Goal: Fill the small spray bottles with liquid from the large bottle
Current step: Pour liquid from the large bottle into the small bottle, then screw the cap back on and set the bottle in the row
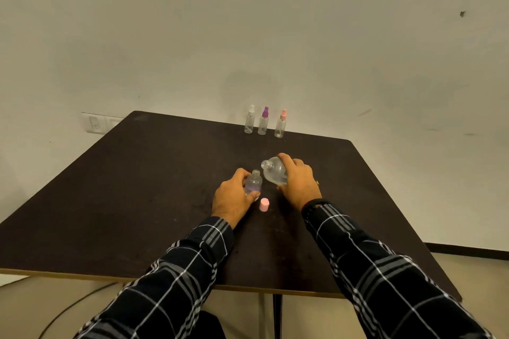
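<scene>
Table: a dark square table (137,201) carried everything, and all the bottles stood or were held on its far half.
Large bottle: the large bottle (274,172) was clear and uncapped, with a little liquid pooled low in its body. It was tipped over, with its long axis slanting up and to the left and its open mouth just above and beside the small bottle's neck.
Right hand: the right hand (298,183) was curled round the large bottle's body from the right.
Left hand: the left hand (232,195) was wrapped round the small bottle from the left, holding it on the table.
Small bottle: the small bottle (254,182) stood upright and open-necked with some liquid in it, directly left of the large bottle and almost touching it.
Key relation: the two mouths were close but not yet lined up. My judgement is that the pour needed the large mouth brought over the small neck.
Waiting bottles: the white-topped bottle (249,120), the purple-topped bottle (263,121) and the pink-topped bottle (281,124) stood in a row at the far edge, well apart from both hands. All three looked nearly empty.
Pink cap: a pink cap (264,204) lay loose on the table between the wrists, nearer the left hand.
Writing: no label, brand or lettering could be read on any bottle.
</scene>
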